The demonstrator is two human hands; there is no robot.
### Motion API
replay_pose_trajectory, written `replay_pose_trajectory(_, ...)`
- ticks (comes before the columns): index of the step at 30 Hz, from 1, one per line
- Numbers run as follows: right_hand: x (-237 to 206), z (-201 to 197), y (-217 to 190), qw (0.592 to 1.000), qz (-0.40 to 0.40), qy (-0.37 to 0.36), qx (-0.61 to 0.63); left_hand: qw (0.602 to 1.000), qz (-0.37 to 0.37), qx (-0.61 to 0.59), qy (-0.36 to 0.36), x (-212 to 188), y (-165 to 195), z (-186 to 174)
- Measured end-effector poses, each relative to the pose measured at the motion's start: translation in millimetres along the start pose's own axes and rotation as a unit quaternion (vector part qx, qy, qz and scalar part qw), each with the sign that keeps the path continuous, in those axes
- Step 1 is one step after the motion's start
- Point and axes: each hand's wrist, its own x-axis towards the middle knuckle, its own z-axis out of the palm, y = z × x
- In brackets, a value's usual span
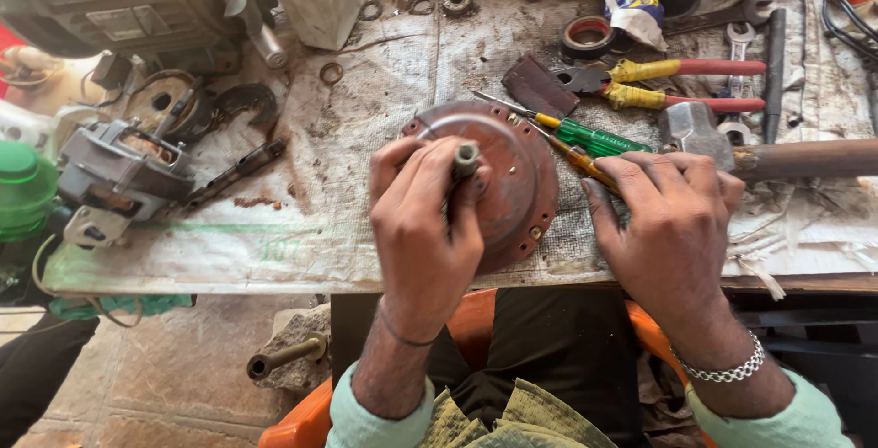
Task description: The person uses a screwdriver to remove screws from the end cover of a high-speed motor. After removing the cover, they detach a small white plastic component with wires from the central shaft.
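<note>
The person's left hand [425, 229] has its grip closed tight around a short metal shaft [465, 157], fingers wrapped fully so that only the shaft's hollow end shows above the thumb and forefinger. The shaft stands over a round, rust-red motor end cover [517, 178], which lies flat on the worktop [366, 119] near its front edge, partly hidden behind that hand. The right hand [668, 219] rests just beside the cover with its fingers curled loosely downward; its fingertips touch the yellow-handled screwdriver [585, 163] lying there, though whether the grip has actually closed on it cannot be told. A green-handled screwdriver [594, 137] lies just beyond, near red-and-yellow pliers [677, 82] and a hammer [732, 146], its head close to the right hand's knuckles.
</note>
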Motion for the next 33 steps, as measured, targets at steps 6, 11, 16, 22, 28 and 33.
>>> replay_pose_trajectory(6,6,-3,-2,1.0,0.011,-0.01,0.011,1.0,-0.008,-0.006,-0.018,2,-5,-2)
replay_pose_trajectory(11,9,-7,-3,1.0,0.01,-0.009,0.021,1.0,-0.011,0.009,-0.014,0,-5,1)
replay_pose_trajectory(16,9,-10,-5,1.0,0.01,-0.011,0.027,1.0,-0.011,0.01,-0.008,-2,-4,2)
replay_pose_trajectory(22,10,-12,-6,1.0,0.009,-0.008,0.028,1.0,-0.014,0.003,-0.011,-2,-3,1)
replay_pose_trajectory(28,4,-5,1,0.999,0.007,-0.011,0.031,1.0,-0.021,0.001,-0.011,-2,-2,1)
replay_pose_trajectory(33,16,-15,-6,0.999,0.006,-0.011,0.034,0.999,-0.032,-0.005,-0.013,-1,-2,1)
